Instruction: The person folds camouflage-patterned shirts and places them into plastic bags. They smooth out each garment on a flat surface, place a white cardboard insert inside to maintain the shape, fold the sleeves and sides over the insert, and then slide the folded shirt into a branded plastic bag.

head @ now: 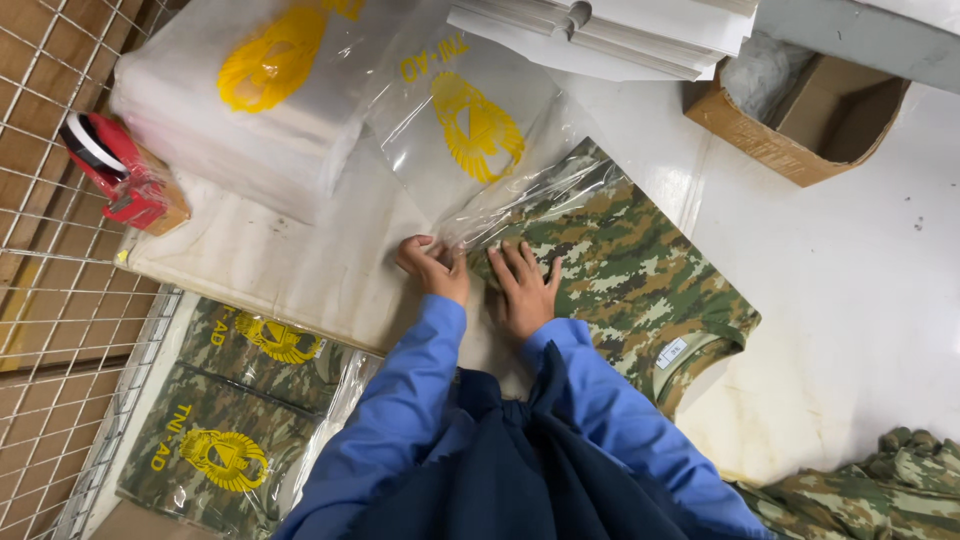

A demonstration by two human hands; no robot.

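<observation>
At the centre of the frame the left hand (433, 266) pinches the mouth of a clear plastic bag (500, 140), fingers curled closed on the film. The right hand (522, 287) lies flat, fingers spread, on a folded camouflage shirt (640, 270) whose upper end sits inside the bag. The thin film could slip from the pinch or bunch, and the shirt's fold could rumple against the bag edge. Packed shirts (240, 400) lie lower left, a red tape dispenser (115, 170) far left
</observation>
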